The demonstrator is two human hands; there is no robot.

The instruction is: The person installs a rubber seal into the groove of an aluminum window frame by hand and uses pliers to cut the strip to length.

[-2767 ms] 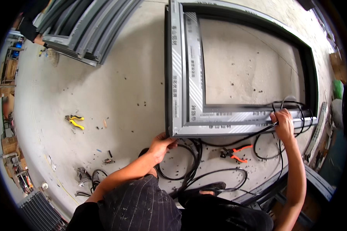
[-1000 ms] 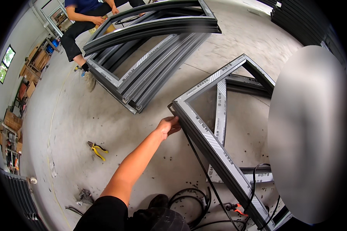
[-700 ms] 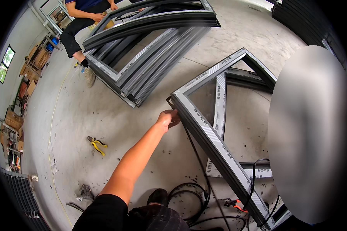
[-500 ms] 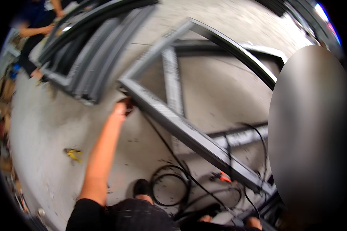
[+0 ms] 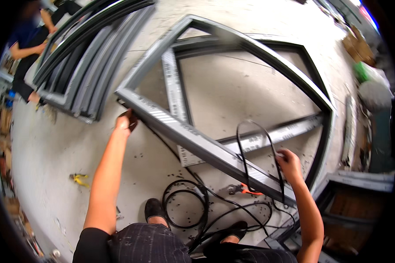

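Note:
A grey window frame (image 5: 193,138) is tilted up over another grey frame (image 5: 174,83) that lies on the floor. My left hand (image 5: 126,122) is closed at the tilted frame's left corner, its fingertips partly hidden beneath the edge. With fingers pinched, my right hand (image 5: 289,165) holds a thin black rubber strip (image 5: 271,139) just beyond the frame's near rail. The strip arches over that rail, and more of it lies looped on the floor around my feet. Orange-handled pliers (image 5: 245,189) rest under the frame's near side.
Several long grey frames (image 5: 90,72) are stacked at the far left, with a seated person (image 5: 26,48) beside them. A yellow-handled tool (image 5: 80,179) lies on the floor at left. More frames (image 5: 360,182) stand at right, near a cardboard piece (image 5: 357,46).
A grey blur that covered the right side is gone, and my right hand with the strip now shows. My left hand stays at the frame's corner; the whole view has shifted slightly.

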